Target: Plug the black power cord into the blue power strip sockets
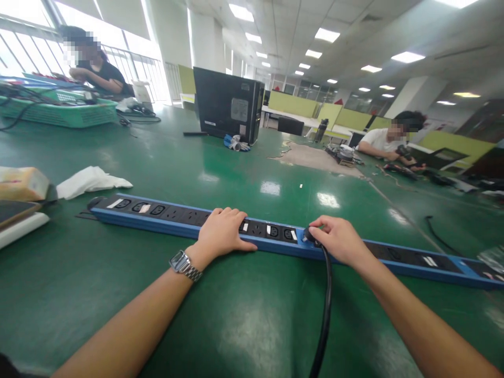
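A long blue power strip [147, 224] with a black face and several sockets lies across the green table. My left hand [223, 229] is closed over its middle, fingers along the far edge and thumb on the near side. Between the thumb and fingers of my right hand [342, 239] is a black power plug [311, 234] with metal prongs, held at the strip's face to the right of the white-labelled sockets. Whether the prongs sit in a socket I cannot tell. From the plug a thick black cord [327, 304] hangs toward me.
Behind the strip stand a black computer case [220, 105] and gloves [237, 143]. At left are a green basket [74, 114] of cables, white tissue [92, 180] and a tissue pack [23, 184]. Two people sit across the table, one with a tool near some parts [344, 154].
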`<act>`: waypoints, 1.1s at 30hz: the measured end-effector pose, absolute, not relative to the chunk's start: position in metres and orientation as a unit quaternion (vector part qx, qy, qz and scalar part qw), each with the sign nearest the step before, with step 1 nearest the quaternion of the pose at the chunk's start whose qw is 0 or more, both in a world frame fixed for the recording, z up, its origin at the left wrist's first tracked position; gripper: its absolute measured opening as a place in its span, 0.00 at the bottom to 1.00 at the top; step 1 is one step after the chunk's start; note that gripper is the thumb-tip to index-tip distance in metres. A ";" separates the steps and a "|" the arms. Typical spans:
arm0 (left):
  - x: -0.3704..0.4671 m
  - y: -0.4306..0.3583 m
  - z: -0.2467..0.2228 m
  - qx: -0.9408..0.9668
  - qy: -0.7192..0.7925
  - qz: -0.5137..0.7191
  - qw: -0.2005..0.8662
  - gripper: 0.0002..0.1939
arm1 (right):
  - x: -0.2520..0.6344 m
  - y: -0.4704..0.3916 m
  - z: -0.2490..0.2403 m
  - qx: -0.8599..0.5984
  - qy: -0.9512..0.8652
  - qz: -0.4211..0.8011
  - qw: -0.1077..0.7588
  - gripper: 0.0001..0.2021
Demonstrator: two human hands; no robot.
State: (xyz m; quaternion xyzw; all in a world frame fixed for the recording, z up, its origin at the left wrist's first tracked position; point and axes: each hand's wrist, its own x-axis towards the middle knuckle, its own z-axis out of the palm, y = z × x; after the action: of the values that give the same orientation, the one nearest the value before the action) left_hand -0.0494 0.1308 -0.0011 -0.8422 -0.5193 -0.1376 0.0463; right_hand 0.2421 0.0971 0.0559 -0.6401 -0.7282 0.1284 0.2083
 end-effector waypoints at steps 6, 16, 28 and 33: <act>-0.050 0.131 0.001 -0.844 -0.518 -0.130 0.050 0.39 | 0.229 0.102 0.045 -0.635 -0.743 0.101 0.186 0.13; -0.050 0.131 0.002 -0.846 -0.516 -0.125 0.051 0.39 | 0.332 0.084 0.079 -0.686 -0.703 0.055 0.183 0.19; -0.050 0.132 0.001 -0.846 -0.518 -0.118 0.052 0.39 | 0.357 0.083 0.051 -0.646 -0.750 0.066 0.126 0.20; -0.049 0.132 0.002 -0.844 -0.520 -0.118 0.052 0.39 | 0.356 0.087 0.050 -0.654 -0.746 0.078 0.102 0.19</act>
State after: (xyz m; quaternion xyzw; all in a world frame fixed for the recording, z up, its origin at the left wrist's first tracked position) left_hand -0.0493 0.1318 0.0023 -0.8444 -0.5200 -0.1178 0.0520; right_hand 0.3565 0.0870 0.0497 -0.6539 -0.7456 0.0781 0.1021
